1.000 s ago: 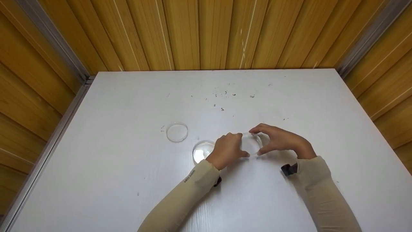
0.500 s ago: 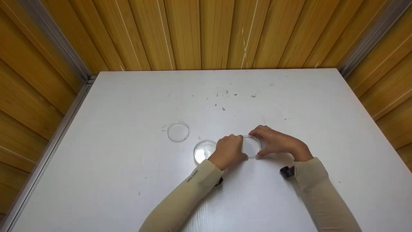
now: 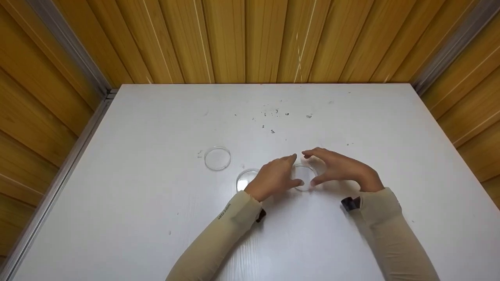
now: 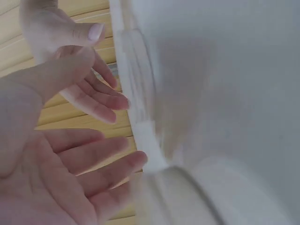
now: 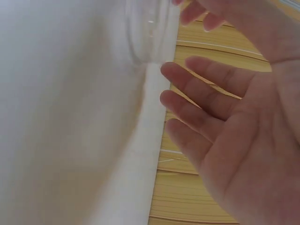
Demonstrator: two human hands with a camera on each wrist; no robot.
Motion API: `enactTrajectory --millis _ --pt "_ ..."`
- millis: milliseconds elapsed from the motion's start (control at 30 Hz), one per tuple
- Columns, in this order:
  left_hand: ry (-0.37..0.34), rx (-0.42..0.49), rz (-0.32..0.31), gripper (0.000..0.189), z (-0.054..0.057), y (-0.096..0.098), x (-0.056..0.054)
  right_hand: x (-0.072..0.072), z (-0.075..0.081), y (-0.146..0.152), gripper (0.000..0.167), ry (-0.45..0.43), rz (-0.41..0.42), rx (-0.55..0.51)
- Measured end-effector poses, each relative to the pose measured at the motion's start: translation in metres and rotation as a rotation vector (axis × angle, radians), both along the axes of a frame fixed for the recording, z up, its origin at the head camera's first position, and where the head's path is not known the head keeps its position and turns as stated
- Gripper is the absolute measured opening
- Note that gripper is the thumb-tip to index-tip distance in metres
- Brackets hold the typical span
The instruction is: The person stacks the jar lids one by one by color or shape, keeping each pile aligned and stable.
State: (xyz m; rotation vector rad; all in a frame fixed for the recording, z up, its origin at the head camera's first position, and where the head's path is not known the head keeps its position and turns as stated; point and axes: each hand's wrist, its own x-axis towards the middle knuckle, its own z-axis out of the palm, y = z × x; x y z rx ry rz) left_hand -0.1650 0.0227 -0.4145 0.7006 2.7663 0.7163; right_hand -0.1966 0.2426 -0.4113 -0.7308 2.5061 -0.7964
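A clear petri dish (image 3: 304,178) lies on the white table between my two hands. My left hand (image 3: 272,176) is just left of it, fingers spread and thumb over its near-left edge. Around its right side my right hand (image 3: 345,167) curves loosely, thumb by the rim. In the right wrist view the fingers (image 5: 187,124) are apart from the dish (image 5: 150,33). The left wrist view shows relaxed fingers (image 4: 108,154) with nothing between them. A second clear dish (image 3: 243,182) sits under my left hand and is partly hidden by it.
Farther left on the table (image 3: 156,195) lies a third clear round dish (image 3: 217,158). Small dark marks (image 3: 272,131) dot the tabletop toward the back. Yellow wood-patterned walls (image 3: 226,43) stand behind the table and at both sides.
Both hands have let go of the dish. The left hand's fingers have opened and shifted slightly up and left; the right hand has loosened from the rim. The dish lies on the table.
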Motion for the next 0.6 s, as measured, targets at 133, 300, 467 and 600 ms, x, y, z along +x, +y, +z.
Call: enactTrajectory --millis 133,300,467,600 --pt "-0.003 0.131 0.003 0.076 0.01 -0.014 -0.004 -0.007 0.013 -0.004 0.084 0.031 -0.021 -0.038" --pt "0.013 0.279 0.037 0.076 0.028 -0.043 -0.012 -0.019 0.03 -0.017 0.083 0.085 -0.042 -0.05" --pt "0.063 0.419 0.107 0.076 0.039 -0.08 -0.021 -0.033 0.042 -0.037 0.08 0.102 -0.045 -0.075" --pt "0.074 0.468 0.176 0.08 0.039 -0.111 -0.028 -0.044 0.048 -0.055 0.077 0.097 -0.019 -0.081"
